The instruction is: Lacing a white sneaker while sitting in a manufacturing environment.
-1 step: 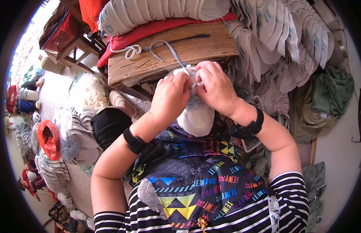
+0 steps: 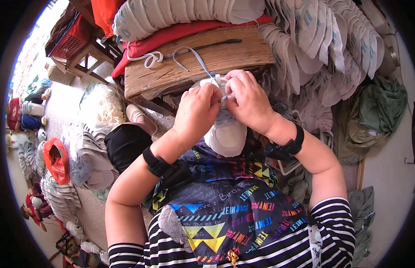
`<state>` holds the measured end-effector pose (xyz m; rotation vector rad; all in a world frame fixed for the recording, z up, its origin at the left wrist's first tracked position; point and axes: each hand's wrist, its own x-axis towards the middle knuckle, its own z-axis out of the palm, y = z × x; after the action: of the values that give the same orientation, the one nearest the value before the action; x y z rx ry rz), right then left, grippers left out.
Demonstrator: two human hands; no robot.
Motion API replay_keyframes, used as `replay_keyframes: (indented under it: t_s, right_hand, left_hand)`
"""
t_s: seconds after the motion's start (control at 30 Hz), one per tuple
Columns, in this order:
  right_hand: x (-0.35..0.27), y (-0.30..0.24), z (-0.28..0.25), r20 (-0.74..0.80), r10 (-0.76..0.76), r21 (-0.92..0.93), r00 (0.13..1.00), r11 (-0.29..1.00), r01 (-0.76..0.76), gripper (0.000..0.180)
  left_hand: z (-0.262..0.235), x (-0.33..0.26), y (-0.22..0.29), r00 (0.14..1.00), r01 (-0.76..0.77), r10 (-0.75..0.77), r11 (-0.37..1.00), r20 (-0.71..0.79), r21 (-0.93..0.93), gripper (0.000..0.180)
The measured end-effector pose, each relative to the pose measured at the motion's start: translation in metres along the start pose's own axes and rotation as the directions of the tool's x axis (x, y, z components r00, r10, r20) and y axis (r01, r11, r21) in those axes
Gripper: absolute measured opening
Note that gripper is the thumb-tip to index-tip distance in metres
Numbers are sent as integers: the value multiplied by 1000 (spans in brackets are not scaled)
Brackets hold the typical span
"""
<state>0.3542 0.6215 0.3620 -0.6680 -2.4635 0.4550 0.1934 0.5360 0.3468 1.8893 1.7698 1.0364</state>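
A pale shoe upper (image 2: 226, 134) rests on my lap, its rounded heel end toward me. My left hand (image 2: 197, 111) and my right hand (image 2: 248, 102) are both closed on its far end, fingertips meeting at the middle. A light blue strap (image 2: 196, 57) runs from the shoe upper up across the wooden block (image 2: 234, 56) in front of me. A white cord (image 2: 147, 58) and a dark awl-like tool (image 2: 207, 44) lie on that block. Both wrists wear black bands. A colourful patterned apron covers my lap.
Stacks of pale shoe soles (image 2: 323, 40) fill the right and top. A red cushion (image 2: 172, 33) lies behind the block. More sole stacks (image 2: 89, 156), a red bag (image 2: 56, 161) and a black bundle (image 2: 125, 143) sit on the left; green cloth (image 2: 377, 111) on the right.
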Motion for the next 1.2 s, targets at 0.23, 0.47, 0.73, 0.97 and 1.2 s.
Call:
replay_keyframes:
  t_s: [0.23,0.47,0.73,0.97,1.2]
  right_hand:
    - [-4,1,-13,81,-89,-53,993,994,94,16]
    - [-4,3,-9,85,-35,-7,996,999,36,18]
    - [-2,30,1,155,-24,259,988,966,-17,15]
    - [-8,25,-5,103,-25,298,994,955,-7,12]
    - [-6,15,-22,53,-43,183,998,983,32,17]
  left_hand:
    - [-6,-4,-1,990,-18,40,988,-138,156,24]
    - [8,0,6,987,29,-9,992,-158,123,27]
    - [9,-5,-4,990,96,-106,990,-98,-100,29]
    - [-10,-28,-5,955,-79,83,997,-285,26,28]
    - [-19,-59,-26,984,163,-169,980,-48,-113,23]
